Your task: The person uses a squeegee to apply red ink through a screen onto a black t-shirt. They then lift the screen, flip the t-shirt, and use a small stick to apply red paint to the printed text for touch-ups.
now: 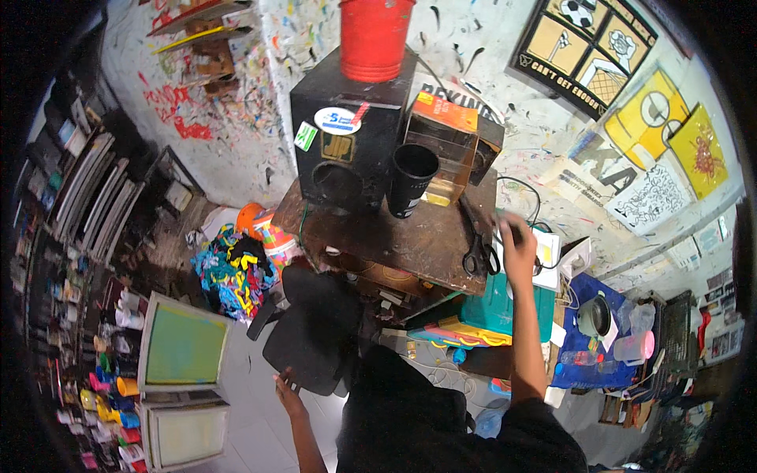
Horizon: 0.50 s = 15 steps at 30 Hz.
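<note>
My right hand (517,251) is stretched out over the right end of the brown wooden table (378,240). Its fingers look loosely apart and slightly blurred, with nothing plainly held. Just left of it, black-handled scissors (479,254) lie at the table edge. White papers or a flat box (546,260) are partly hidden behind the hand. Low on the left, my left hand (291,398) hangs beside the black chair's seat (303,351), fingers apart and holding nothing; whether it touches the chair I cannot tell.
A black speaker box (347,142) carries a red bucket (376,39); a black cup (413,177) stands beside it. Right of the table are a teal box (481,303) and a blue cloth (572,315) bearing a pot and bottles. Framed screens (185,343) and colourful rags (229,264) sit left.
</note>
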Motion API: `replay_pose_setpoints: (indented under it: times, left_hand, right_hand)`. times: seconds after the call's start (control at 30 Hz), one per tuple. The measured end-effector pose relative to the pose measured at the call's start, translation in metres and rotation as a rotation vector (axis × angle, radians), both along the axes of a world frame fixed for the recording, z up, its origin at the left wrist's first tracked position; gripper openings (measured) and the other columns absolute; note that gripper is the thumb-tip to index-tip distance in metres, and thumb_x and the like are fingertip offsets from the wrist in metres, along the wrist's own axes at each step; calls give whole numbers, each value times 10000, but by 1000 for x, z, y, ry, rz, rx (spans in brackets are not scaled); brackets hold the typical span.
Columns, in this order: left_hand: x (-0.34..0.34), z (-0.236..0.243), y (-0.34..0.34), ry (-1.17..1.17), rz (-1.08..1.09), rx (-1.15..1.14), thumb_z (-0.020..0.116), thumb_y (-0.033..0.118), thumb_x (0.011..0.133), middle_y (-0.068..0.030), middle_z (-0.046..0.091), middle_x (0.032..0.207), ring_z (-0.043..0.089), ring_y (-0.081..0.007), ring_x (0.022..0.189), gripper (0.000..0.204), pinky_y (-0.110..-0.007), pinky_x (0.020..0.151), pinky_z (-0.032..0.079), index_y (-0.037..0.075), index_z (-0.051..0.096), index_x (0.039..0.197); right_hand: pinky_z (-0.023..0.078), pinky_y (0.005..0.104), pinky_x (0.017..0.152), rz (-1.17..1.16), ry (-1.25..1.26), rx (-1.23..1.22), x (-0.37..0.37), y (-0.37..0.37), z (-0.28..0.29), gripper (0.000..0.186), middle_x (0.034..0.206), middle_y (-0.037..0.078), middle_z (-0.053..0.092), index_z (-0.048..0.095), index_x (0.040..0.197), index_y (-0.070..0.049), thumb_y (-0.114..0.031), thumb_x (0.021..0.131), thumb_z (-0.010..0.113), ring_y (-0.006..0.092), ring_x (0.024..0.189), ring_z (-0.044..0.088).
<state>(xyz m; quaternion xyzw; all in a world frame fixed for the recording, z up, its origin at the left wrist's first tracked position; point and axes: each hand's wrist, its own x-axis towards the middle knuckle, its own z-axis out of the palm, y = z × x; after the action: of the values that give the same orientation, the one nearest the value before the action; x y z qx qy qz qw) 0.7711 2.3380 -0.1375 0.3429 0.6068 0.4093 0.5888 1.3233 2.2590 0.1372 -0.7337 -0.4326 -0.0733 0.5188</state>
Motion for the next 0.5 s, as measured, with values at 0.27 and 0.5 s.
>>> replay_pose_setpoints:
  times: [0.27,0.5]
  left_hand:
    - [28,4,16,98,-88,-97,357,713,1022,-188,564,1409,520,-367,1329,819,-552,1063,432,-8,561,1353]
    - [64,-3,43,92,-55,-203,377,702,1024,-184,546,1426,517,-367,1318,796,-570,1052,437,-4,543,1349]
  right_hand:
    - [545,410,887,296,-336,-687,102,162,82,242,1051,258,717,683,1116,32,-82,907,638,349,1026,699]
    - [546,498,865,522,-340,-1249,98,208,94,343,1074,296,700,679,1205,-4,-202,938,594,435,1031,683]
